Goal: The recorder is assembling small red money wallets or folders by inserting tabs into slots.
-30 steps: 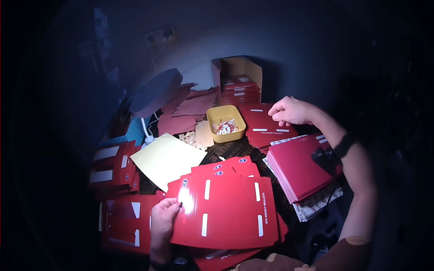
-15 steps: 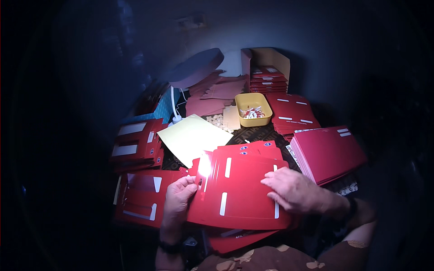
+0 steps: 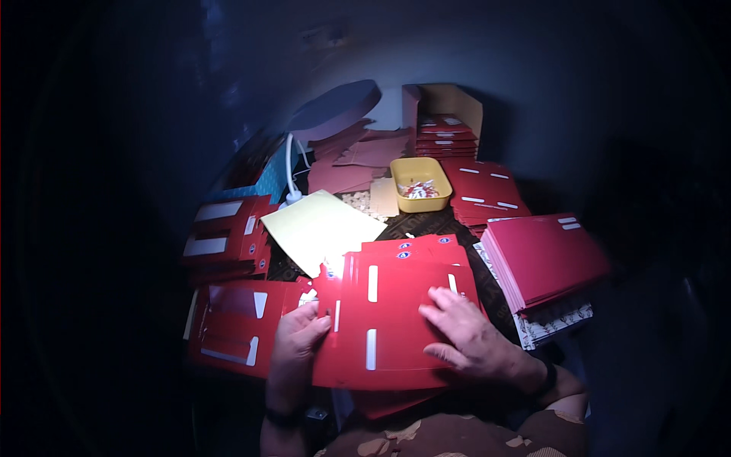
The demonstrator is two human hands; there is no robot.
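Note:
Before me lies a flat red card sheet point(image 3: 403, 327) with white strips on it, resting over other red sheets. My left hand point(image 3: 295, 339) grips its left edge between thumb and fingers. On the sheet's right part, my right hand point(image 3: 464, 331) lies with fingers stretched and spread, thumb apart. Just beyond the sheet, more red cards point(image 3: 426, 247) with small blue round marks show from underneath. A pale yellow sheet point(image 3: 320, 228) lies beyond my left hand.
Red card stacks stand at the left point(image 3: 228, 228) and far right point(image 3: 487, 183). Nearer right is a pinkish-red stack point(image 3: 544, 255). A yellow tub point(image 3: 421, 202) holds small white and red pieces. Behind are a lamp point(image 3: 335, 110), pink sheets point(image 3: 346, 175) and an open box point(image 3: 461, 99).
My right hand has slid slightly left and its fingers have spread flatter on the red card sheet. The left hand keeps its grip on the edge. The view has shifted a little.

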